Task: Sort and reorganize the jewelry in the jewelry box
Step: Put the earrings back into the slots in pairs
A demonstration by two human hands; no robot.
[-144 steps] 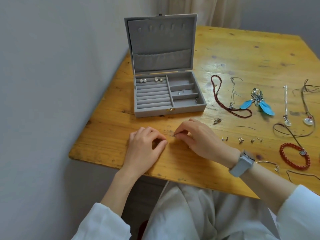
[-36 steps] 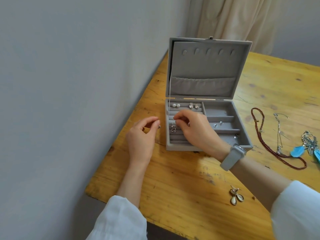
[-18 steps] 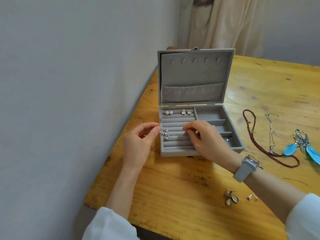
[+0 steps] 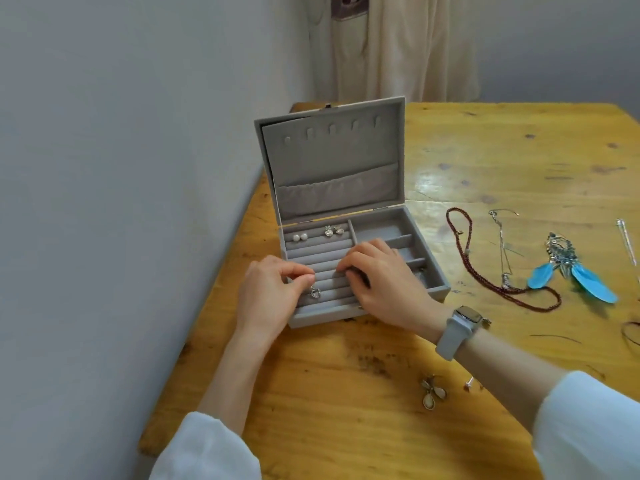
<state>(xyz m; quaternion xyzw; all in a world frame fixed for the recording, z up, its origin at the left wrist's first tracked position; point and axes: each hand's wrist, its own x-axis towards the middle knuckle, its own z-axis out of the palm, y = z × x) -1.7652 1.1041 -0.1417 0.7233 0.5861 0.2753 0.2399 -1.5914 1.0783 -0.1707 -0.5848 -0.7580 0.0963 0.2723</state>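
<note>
Both hands moved onto jewelry box (image 4: 429,271) rolls, left hand (image 4: 268,299) pinching hidden stud, right hand (image 4: 384,282) grip unclear

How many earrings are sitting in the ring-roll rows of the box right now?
5: two pearl studs back left, two silver earrings beside them, one earring under the left hand. Hands may hide more.

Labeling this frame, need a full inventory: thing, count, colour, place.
jewelry box: 1, grey, open, table's left side
pearl studs: 2, white, box back-left row
silver earrings: 2, same row, right of the pearls
silver earring: 1, front ring rolls
bead necklace: 1, dark red, right of box
feather earrings: 2, blue, far right
petal earring: 1, pale, near edge
table: 1, yellow wood
left hand: pinch grip by the silver earring
right hand: fingers on ring rolls, grey watch
</note>
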